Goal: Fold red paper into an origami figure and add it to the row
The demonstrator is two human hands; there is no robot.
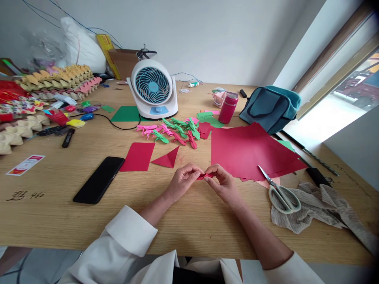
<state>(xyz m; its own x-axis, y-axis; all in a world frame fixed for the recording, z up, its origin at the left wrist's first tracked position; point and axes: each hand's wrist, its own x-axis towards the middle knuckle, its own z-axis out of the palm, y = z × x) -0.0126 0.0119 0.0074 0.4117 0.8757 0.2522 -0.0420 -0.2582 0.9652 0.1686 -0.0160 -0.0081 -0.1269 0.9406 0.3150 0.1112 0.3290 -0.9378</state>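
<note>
Head: grips (184, 180) (224, 185) tight on red paper (204, 176)

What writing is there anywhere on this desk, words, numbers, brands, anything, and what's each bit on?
"460": handwritten on the wooden tabletop, near left; the strokes before it are unclear.
More handwriting on the tabletop's far right: too faint and slanted to read.
Red-and-white printed card: print too small to read.
Green-and-white tube behind the fan: any label is too small to read.
</note>
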